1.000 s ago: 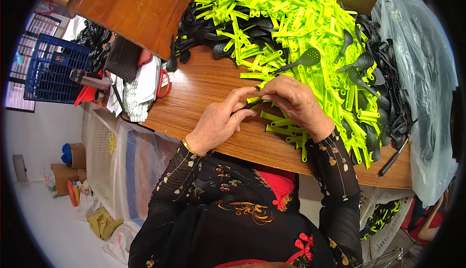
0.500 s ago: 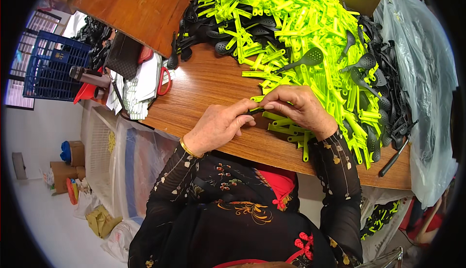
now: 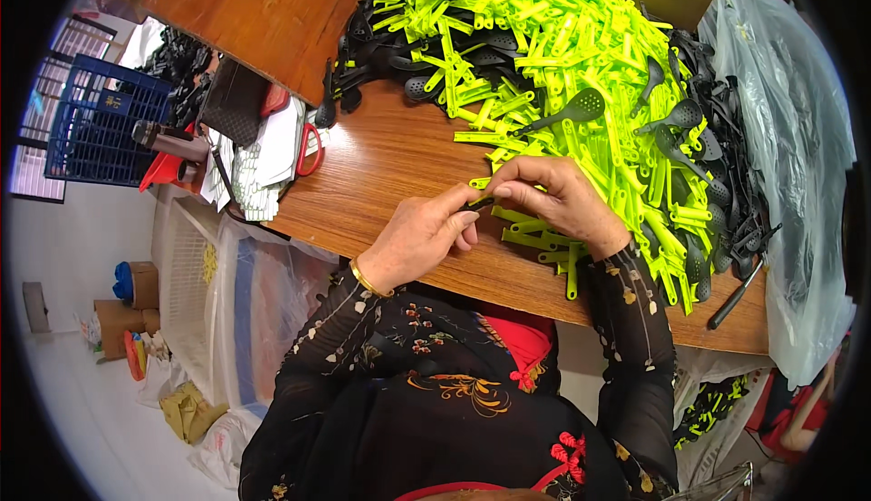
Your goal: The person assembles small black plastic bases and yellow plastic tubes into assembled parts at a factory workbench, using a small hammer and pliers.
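Over the front part of the brown wooden table (image 3: 381,152), my two hands meet at a small, slim black piece (image 3: 478,203). My left hand (image 3: 419,236) pinches it between thumb and fingers. The fingertips of my right hand (image 3: 558,203) are closed at its other end. Fingers cover most of the piece, so its kind cannot be made out. Just beyond and right of my hands lies a big heap of lime-green plastic handles (image 3: 544,38). On the heap rests a black perforated spoon (image 3: 581,106); several more black utensil heads (image 3: 685,113) lie along its right side.
Red-handled scissors (image 3: 309,149) lie by papers (image 3: 268,161) at the table's left edge. A blue plastic crate (image 3: 109,120) stands at far left. Clear plastic sheeting (image 3: 785,138) hangs on the right, beside a thin black-handled tool (image 3: 735,297).
My left hand has shifted slightly right, its wrist closer in, and more of the black piece shows between the fingers. My right hand has barely moved.
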Tool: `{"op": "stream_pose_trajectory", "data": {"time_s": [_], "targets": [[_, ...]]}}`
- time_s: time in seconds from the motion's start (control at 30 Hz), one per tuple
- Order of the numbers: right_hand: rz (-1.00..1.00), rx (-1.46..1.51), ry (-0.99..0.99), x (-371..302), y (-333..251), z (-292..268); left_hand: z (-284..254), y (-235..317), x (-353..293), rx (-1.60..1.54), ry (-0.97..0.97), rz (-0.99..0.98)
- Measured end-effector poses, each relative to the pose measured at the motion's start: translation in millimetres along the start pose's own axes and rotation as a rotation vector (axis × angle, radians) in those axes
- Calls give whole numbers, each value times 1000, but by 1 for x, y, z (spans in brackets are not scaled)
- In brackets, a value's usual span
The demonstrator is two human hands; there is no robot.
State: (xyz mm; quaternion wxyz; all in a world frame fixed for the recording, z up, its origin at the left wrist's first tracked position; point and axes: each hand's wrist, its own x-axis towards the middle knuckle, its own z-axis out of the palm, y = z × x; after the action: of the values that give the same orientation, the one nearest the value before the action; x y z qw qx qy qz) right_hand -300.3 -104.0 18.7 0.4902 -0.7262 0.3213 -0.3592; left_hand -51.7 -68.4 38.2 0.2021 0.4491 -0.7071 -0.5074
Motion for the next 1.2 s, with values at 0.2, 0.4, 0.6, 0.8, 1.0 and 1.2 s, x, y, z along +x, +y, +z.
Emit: {"op": "stream_pose_trajectory", "data": {"time_s": [0.2,0.4,0.6,0.8,1.0,1.2], "targets": [[131,98,99,2,4,8,12,-9,5,-318,23,-50],[50,-7,106,2,4,13,26,-11,1,-323,67,-66],[25,59,246,2,4,7,32,-19,16,-457,75,-5],[-152,-1003,457,-5,1,-40,27,-43,30,-972,224,-3],[-97,-1163,392,-3,10,-36,28,-54,36,-1040,241,-66],[-122,-1012,477,0,12,-38,29,-56,33,-980,188,-65]]}}
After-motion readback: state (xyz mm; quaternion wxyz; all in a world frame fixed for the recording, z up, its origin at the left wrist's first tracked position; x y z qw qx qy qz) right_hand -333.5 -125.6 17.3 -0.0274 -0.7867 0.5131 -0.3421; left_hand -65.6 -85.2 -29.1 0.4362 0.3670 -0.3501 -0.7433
